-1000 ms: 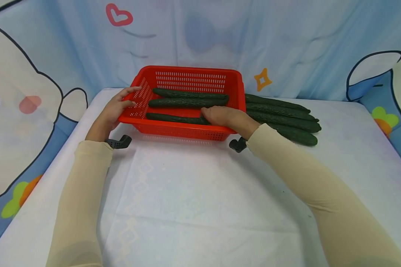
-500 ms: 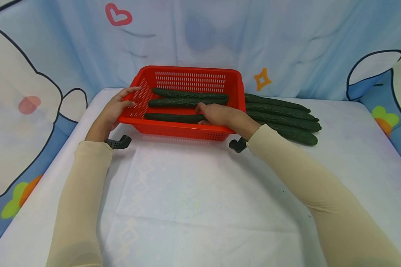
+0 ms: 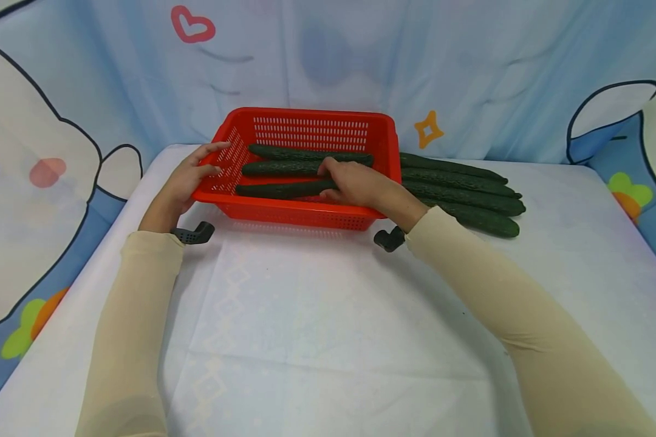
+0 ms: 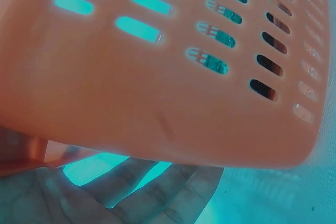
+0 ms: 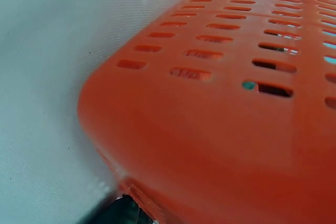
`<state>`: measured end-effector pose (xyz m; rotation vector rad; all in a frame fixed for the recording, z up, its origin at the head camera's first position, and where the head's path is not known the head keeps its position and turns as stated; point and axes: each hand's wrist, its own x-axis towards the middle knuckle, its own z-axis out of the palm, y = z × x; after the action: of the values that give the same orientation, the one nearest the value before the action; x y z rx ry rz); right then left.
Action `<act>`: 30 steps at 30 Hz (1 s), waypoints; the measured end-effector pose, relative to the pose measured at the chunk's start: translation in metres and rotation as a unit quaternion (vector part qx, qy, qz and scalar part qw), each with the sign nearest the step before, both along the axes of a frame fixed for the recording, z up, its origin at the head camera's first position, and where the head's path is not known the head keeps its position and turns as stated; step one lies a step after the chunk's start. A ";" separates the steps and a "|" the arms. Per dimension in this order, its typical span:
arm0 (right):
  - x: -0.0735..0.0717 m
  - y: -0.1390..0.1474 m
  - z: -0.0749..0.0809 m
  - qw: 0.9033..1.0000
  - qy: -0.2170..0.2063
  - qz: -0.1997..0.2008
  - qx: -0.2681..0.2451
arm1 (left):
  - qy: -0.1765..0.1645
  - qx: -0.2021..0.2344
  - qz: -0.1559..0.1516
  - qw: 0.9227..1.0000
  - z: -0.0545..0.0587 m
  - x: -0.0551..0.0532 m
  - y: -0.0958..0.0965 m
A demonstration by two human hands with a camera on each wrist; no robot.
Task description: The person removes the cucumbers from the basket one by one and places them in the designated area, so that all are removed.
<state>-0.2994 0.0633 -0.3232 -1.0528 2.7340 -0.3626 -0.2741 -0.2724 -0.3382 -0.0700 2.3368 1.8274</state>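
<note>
In the head view a red perforated plastic basket (image 3: 284,213) holds three dark green cucumbers. My right hand (image 3: 355,182) reaches over its front right side and grips the right part of the nearest cucumber (image 3: 279,189), which lies slightly slanted; the hand covers its right end. Behind it are the middle cucumber (image 3: 281,169) and the rear cucumber (image 3: 300,153). At the basket's left end my left hand (image 3: 188,176) holds the rim, some fingers reaching inside. The left wrist view shows other fingers (image 4: 157,195) below the rim, outside the wall. The right hand is hidden in the right wrist view.
Several more cucumbers (image 3: 464,191) lie side by side against the basket's right side. A white cloth covers the table (image 3: 328,315), and a blue printed curtain (image 3: 328,54) hangs behind. A black wrist camera (image 3: 194,233) sits on the left wrist, another (image 3: 389,238) on the right.
My right hand has shifted slightly back inside the basket. The nearest cucumber has moved with it, its right part now farther from the front wall. The left hand and basket have stayed put.
</note>
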 end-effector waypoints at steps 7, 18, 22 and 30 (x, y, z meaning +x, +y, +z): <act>0.002 0.001 0.001 0.999 0.025 0.002 -0.038 | 0.000 0.014 0.003 1.000 0.000 -0.001 0.000; 0.006 0.004 0.003 0.995 0.045 -0.018 -0.083 | -0.001 0.015 0.001 1.000 0.001 0.000 0.000; 0.007 0.006 0.003 0.993 0.057 -0.019 -0.100 | -0.004 0.015 0.002 1.000 0.002 0.001 0.000; 0.010 0.011 0.003 0.987 0.070 -0.039 -0.139 | -0.005 0.014 0.004 1.000 0.001 0.001 0.000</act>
<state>-0.2897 0.0740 -0.3198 -1.0731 2.9180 -0.7270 -0.2735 -0.2721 -0.3368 -0.0857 2.3074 1.8590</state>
